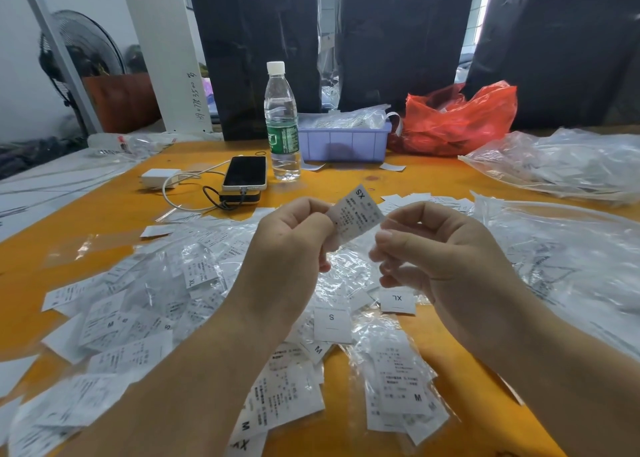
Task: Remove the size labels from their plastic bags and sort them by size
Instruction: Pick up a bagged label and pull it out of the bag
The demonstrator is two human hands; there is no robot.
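My left hand pinches a white XS size label and holds it up over the middle of the orange table. My right hand is just to its right, with curled fingers close to the label's lower right edge; whether they touch it or a clear bag I cannot tell. Below my hands lies a heap of bagged labels. Loose labels lie nearer me: an S label, an XL label, and M labels in bags.
A water bottle, a phone on a power bank with a charger, a purple bin and a red plastic bag stand at the back. Clear plastic bags pile up on the right.
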